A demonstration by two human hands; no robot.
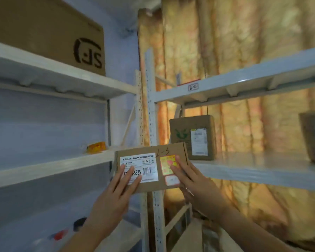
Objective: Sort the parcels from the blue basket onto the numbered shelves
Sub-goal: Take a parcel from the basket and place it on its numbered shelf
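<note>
Between the two racks | flat parcel (149, 168) marked 2-3 is held upright, left hand (116, 186) and right hand (187, 179) pressed flat on its face | risk: wrong shelf chosen if tag (193, 87) is misread; slipping from loose hold

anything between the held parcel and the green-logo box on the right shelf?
No. In the head view the held parcel overlaps the front of the green-logo box; only bare shelf board shows beside them.

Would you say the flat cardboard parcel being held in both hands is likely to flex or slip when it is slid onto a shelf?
The flat cardboard parcel looks stiff: its edges stay straight under the left hand and right hand. Its matte cardboard probably grips well, though the glossy label may be slicker. Being flat, it should not tip.
</note>
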